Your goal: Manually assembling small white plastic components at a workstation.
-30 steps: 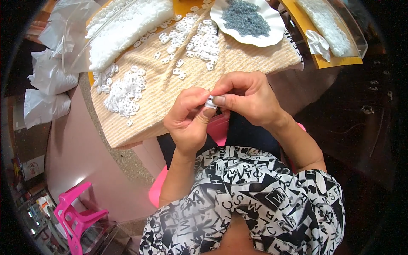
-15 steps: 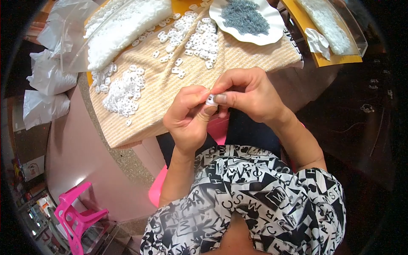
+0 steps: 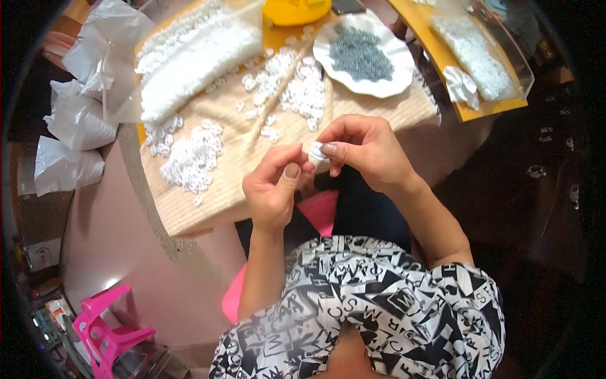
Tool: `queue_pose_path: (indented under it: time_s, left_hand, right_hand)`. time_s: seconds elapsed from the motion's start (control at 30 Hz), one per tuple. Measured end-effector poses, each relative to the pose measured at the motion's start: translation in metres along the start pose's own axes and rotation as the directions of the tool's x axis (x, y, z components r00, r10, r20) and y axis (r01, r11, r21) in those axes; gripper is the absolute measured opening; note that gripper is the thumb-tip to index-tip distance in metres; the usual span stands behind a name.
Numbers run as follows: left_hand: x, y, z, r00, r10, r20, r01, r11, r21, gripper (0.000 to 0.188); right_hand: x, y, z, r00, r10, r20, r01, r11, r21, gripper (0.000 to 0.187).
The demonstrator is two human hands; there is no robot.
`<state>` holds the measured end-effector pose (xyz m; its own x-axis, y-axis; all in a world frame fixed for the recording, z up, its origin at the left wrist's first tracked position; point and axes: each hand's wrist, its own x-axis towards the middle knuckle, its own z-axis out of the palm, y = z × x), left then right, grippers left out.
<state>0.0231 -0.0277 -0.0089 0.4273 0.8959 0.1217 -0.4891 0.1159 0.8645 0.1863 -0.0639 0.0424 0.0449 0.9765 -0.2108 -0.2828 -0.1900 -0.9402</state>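
A small white plastic piece [image 3: 317, 151] sits between the thumb and fingers of my right hand [image 3: 372, 151], above the table's front edge. My left hand [image 3: 271, 189] is just left of it, fingers bent and fingertips close to the piece. Its thumb stands off the piece, and nothing shows in its grasp; whether its fingertips touch the piece is unclear. Beyond my hands, loose white two-holed pieces lie in a left heap [image 3: 189, 161] and a middle heap [image 3: 303, 95] on a beige ribbed cloth [image 3: 233, 139]. A white wavy-rimmed plate [image 3: 401, 79] holds many small grey-blue translucent parts.
A clear bag of white pieces [image 3: 196, 69] lies at the back left, near a yellow container [image 3: 297, 11] and a phone [image 3: 348, 6]. Another filled bag [image 3: 473, 57] rests on a yellow board at right. White plastic bags [image 3: 66, 167] and a pink stool [image 3: 110, 331] are at left.
My left thumb has lifted off the white piece, which my right fingers still pinch. The view has shifted, so the table sits lower and the yellow container and phone show more.
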Motion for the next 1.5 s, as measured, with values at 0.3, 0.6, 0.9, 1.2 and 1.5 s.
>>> queue_pose_path:
  time_s: [0.3, 0.6, 0.9, 1.2, 1.5]
  left_hand:
    - [0.001, 0.009, -0.008, 0.988, 0.038, -0.147, -0.021, 0.993, 0.117, 0.017]
    - [0.008, 0.014, -0.026, 0.977, 0.071, -0.203, -0.025, 0.975, 0.222, 0.019]
    - [0.015, 0.014, -0.034, 0.964, 0.089, -0.251, -0.034, 0.977, 0.212, 0.018]
    - [0.013, 0.027, -0.031, 0.951, 0.116, -0.288, -0.009, 0.938, 0.348, 0.018]
    - [0.062, 0.035, -0.048, 0.924, 0.275, -0.267, 0.052, 0.600, 0.798, 0.016]
  right_hand:
    - [0.153, -0.091, -0.057, 0.836, -0.537, -0.115, 0.424, 0.765, -0.485, 0.014]
    - [0.154, -0.118, -0.085, 0.891, -0.433, -0.136, 0.084, 0.453, -0.888, 0.010]
    - [0.058, -0.029, -0.125, 0.928, -0.372, -0.020, 0.019, 0.101, -0.995, 0.011]
    - [0.067, -0.024, -0.116, 0.945, -0.324, -0.054, -0.092, -0.102, -0.991, 0.012]
    - [0.061, -0.033, -0.102, 0.975, -0.222, 0.015, -0.046, -0.266, -0.963, 0.011]
